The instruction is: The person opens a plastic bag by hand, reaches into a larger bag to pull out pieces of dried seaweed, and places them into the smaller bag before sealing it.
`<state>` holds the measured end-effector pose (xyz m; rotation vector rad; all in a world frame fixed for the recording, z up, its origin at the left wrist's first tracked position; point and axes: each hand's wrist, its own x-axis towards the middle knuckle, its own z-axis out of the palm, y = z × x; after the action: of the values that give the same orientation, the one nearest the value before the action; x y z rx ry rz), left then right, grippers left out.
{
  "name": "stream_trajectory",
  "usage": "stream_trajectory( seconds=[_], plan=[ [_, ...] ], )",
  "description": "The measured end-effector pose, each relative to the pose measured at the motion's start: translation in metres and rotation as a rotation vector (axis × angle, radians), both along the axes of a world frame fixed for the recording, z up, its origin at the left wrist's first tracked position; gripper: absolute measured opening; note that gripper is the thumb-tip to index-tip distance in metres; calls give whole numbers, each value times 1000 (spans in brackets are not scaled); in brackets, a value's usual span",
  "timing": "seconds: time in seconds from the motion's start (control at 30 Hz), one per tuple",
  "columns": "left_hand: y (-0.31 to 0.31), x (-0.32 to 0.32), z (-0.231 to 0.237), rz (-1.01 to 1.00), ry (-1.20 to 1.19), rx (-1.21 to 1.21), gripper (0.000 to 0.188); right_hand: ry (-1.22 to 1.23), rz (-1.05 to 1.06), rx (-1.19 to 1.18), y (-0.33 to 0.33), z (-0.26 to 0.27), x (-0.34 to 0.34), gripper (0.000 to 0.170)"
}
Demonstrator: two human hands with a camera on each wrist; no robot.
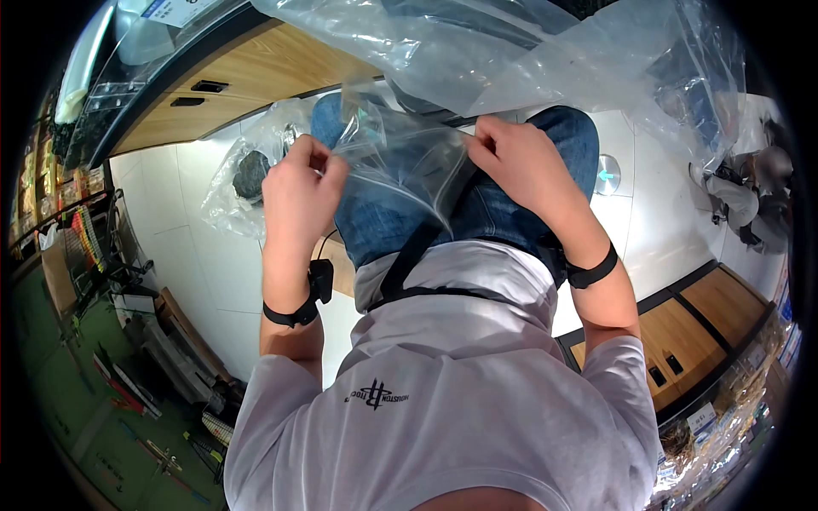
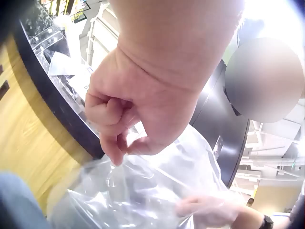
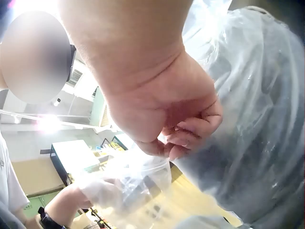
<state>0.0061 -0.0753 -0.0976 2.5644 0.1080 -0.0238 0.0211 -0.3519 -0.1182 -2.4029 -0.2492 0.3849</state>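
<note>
A clear plastic bag (image 1: 396, 166) stretches between my two hands over the jeans-clad lap. My left hand (image 1: 302, 183) pinches one side of its edge between thumb and fingers. The opposite side is pinched by my right hand (image 1: 520, 162). In the left wrist view the thin film of the bag (image 2: 128, 195) hangs down from the left fingertips, and the other hand shows blurred behind it. From the right wrist, the bag (image 3: 138, 186) appears as a see-through sheet below the right fingers, the remaining fingers curled toward the palm.
Large, bulky plastic wrapping (image 1: 477, 60) spreads just beyond the hands, around something dark. A clear bag with a dark thing (image 1: 250, 175) inside sits on the white-tiled floor at left. Wooden cabinets (image 1: 247, 72) stand at far left and lower right (image 1: 673, 341). Someone crouches at far right.
</note>
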Motion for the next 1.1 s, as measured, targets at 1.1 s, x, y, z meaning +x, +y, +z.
stream_trajectory(
  seconds=[1.1],
  plan=[
    [-30,-24,25,-457,24,33,16,-773,126,274,33,-9,15,46]
  ],
)
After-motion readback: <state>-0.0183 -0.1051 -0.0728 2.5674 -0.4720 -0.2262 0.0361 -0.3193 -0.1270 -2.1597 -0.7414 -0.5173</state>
